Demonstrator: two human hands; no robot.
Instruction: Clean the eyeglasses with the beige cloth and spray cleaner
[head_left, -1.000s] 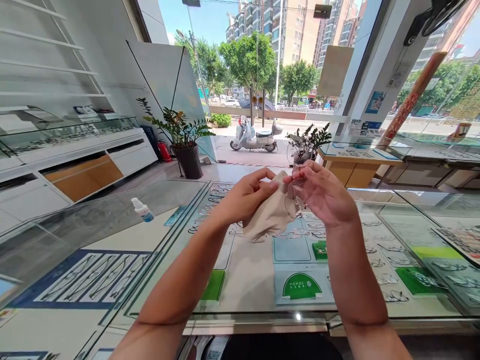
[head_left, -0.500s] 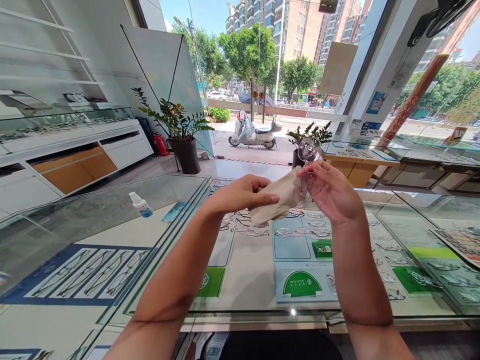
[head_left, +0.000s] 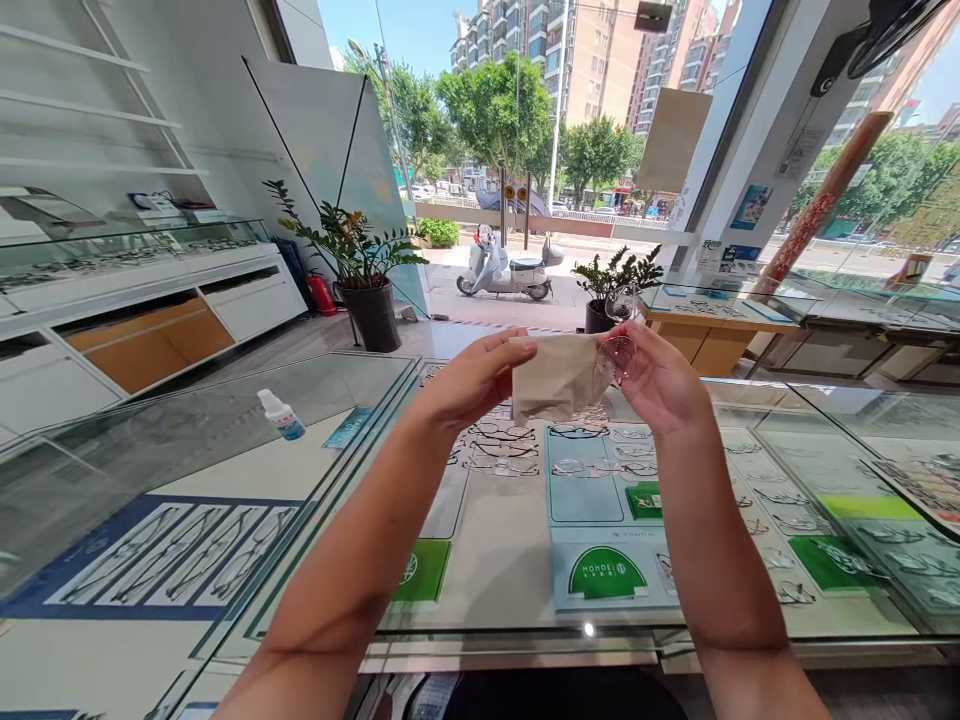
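My left hand [head_left: 476,378] pinches the upper left corner of a beige cleaning cloth [head_left: 555,375], thumb on top. The cloth hangs spread between my two hands above the glass counter. My right hand [head_left: 666,385] grips a pair of thin-rimmed eyeglasses [head_left: 616,358] by the middle, one round lens below the fingers and the other above them. The cloth's right edge meets the glasses near my right fingertips; whether those fingers also pinch it I cannot tell.
Under the glass countertop [head_left: 495,590] lie rows of spectacle frames [head_left: 502,466] and green signs [head_left: 607,570]. A white spray bottle [head_left: 281,415] stands on the left counter. Potted plants [head_left: 371,310] and a parked scooter [head_left: 506,265] are beyond.
My left hand has turned and risen slightly, and the cloth has gone from a bunched slant to a flatter, spread hang. The glasses have shifted slightly in my right hand.
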